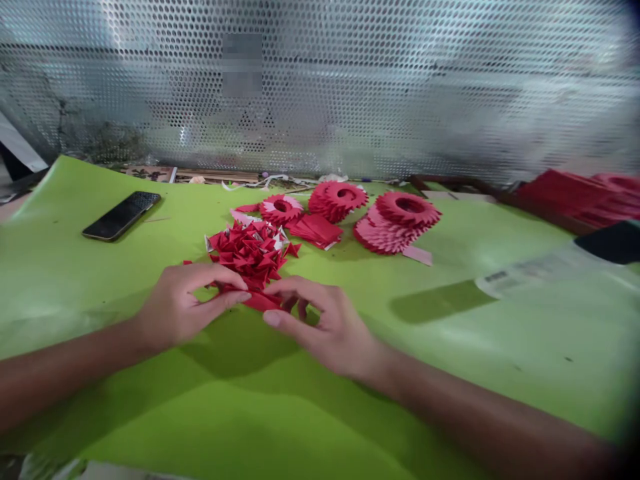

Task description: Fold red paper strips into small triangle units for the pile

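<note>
Between my two hands is a red piece of paper (263, 301), close to the front of a heap of folded red paper pieces (250, 250). My left hand (187, 301) pinches the paper's left end between thumb and fingertips. At the other end, my right hand (323, 320) has its thumb apart from its fingers, and the fingertips reach the paper's right edge. Just behind the heap lies a small stack of flat red paper pieces (316, 230).
Round pleated paper rings, one small (281, 209), one thicker (337, 200) and a pink-and-red stack (397, 223), stand at the back. A phone (123, 215) lies left. Red paper bundles (575, 197) and a dark object with a clear sleeve (607, 242) are right. Behind rises a perforated metal screen (350, 87).
</note>
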Tool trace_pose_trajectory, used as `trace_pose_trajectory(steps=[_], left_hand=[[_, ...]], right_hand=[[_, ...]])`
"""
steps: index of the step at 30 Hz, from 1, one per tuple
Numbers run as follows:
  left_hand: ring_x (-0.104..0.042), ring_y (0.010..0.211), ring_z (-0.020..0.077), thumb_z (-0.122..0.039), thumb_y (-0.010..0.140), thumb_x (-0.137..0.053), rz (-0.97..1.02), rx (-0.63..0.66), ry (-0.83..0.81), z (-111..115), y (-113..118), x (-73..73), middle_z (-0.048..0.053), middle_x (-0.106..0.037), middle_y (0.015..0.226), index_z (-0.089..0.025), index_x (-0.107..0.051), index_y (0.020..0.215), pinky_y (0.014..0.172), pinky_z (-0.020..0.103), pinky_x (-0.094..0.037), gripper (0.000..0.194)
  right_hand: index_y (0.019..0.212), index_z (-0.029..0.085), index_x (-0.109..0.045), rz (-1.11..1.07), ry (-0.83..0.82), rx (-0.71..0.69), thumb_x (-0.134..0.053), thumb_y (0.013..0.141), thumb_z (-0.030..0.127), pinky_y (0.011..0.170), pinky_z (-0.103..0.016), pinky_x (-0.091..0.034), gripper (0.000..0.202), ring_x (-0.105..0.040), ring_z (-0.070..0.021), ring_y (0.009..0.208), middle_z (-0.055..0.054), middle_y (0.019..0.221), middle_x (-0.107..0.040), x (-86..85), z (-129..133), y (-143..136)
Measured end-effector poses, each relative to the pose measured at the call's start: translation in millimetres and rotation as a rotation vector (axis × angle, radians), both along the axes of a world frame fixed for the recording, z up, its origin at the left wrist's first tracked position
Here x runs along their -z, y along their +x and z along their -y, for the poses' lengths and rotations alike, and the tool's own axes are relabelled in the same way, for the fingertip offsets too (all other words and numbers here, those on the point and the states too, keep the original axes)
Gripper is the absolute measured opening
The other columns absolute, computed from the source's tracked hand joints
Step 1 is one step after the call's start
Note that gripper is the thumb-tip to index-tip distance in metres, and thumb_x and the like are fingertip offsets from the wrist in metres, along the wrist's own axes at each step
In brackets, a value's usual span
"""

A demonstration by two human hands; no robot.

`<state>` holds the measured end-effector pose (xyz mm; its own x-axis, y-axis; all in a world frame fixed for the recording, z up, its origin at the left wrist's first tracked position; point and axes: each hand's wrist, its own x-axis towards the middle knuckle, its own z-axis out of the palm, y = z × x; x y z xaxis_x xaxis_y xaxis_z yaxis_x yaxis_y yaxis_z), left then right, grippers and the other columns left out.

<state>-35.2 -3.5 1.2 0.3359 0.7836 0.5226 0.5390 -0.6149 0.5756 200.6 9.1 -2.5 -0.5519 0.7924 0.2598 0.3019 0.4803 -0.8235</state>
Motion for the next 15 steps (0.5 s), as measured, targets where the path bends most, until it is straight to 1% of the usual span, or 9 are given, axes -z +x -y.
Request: trace_pose_trajectory(steps=[3,6,8,10,13,15], left_hand=[[-0.076,0.076,0.0138,-0.033,0.089,-0.075,0.039,-0.032,-0.067,0.6,0.6,2.1,0.000,-0.082,0.091,-0.021,-0.078,0.095,0.069,0.016,-0.060,0.014],[-0.077,0.078,0.0140,-0.033,0.089,-0.074,0.025,-0.006,-0.136,-0.1,1.1,2.6,-0.001,-0.082,0.093,-0.023,-0.079,0.097,0.064,0.014,-0.059,0.014],[-0.077,0.080,0.0145,-0.033,0.090,-0.073,0.002,0.014,-0.180,-0.9,1.0,2.7,-0.001,-0.082,0.095,-0.025,-0.080,0.100,0.065,0.014,-0.059,0.014],[-0.078,0.081,0.0156,-0.034,0.091,-0.072,-0.017,0.021,-0.209,-1.5,0.5,2.7,-0.002,-0.082,0.096,-0.026,-0.080,0.100,0.068,0.016,-0.061,0.015],[-0.078,0.080,0.0170,-0.034,0.091,-0.071,-0.027,0.024,-0.220,-1.7,-0.3,2.6,-0.001,-0.082,0.095,-0.026,-0.080,0.099,0.070,0.020,-0.062,0.015],[-0.078,0.079,0.0172,-0.034,0.091,-0.070,-0.027,0.027,-0.213,-1.8,-0.3,2.6,0.000,-0.082,0.093,-0.024,-0.080,0.097,0.072,0.022,-0.063,0.015]], right_hand=[[0.103,0.022,-0.075,0.000,-0.001,0.033,-0.068,0.093,0.022,0.064,-0.022,-0.051,0.012,-0.068,-0.0135,0.077,0.000,0.095,-0.078,2.0,0.2,-2.0],[0.101,0.023,-0.075,0.012,0.001,0.045,-0.064,0.094,0.018,0.065,-0.022,-0.050,0.014,-0.068,-0.0132,0.079,0.001,0.095,-0.077,4.3,-1.4,-1.8],[0.101,0.024,-0.075,0.016,0.003,0.043,-0.063,0.094,0.018,0.066,-0.022,-0.051,0.015,-0.068,-0.0136,0.078,0.000,0.094,-0.077,4.7,-2.6,-1.1],[0.105,0.024,-0.075,0.014,0.002,0.043,-0.063,0.095,0.019,0.067,-0.023,-0.052,0.016,-0.069,-0.0146,0.081,0.000,0.097,-0.078,4.5,-3.4,-0.6],[0.111,0.024,-0.074,0.023,-0.013,0.048,-0.063,0.096,0.023,0.068,-0.024,-0.053,0.019,-0.070,-0.0163,0.086,-0.002,0.101,-0.078,3.6,-3.5,-0.7],[0.112,0.024,-0.075,0.030,-0.031,0.050,-0.063,0.096,0.024,0.068,-0.024,-0.054,0.019,-0.071,-0.0168,0.088,-0.002,0.103,-0.078,2.7,-3.2,-1.0]])
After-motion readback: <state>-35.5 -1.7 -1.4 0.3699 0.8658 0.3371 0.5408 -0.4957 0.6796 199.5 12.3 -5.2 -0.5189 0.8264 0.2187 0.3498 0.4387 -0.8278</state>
